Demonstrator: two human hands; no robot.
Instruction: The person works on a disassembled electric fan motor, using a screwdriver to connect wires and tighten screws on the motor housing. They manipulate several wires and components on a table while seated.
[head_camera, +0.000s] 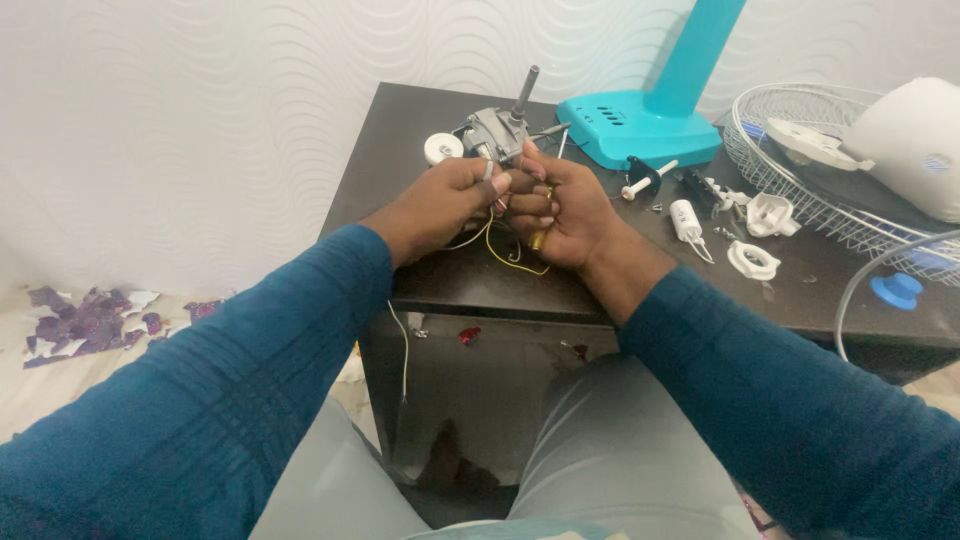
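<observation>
Where the hands meet above the dark table (420, 150), thin wires (500, 255) are pinched by the left hand (440, 205) and right hand (560, 215), both closed on them. The wires (yellow and white) look limp and light, best gripped near the ends; the motor (495, 135) behind seems heavy.

1 fan motor (492, 133), 1 teal fan base (640, 128), 1 wire grille (800, 160), 2 hands.

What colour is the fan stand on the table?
The fan stand is turquoise, clear in the head view.
</observation>
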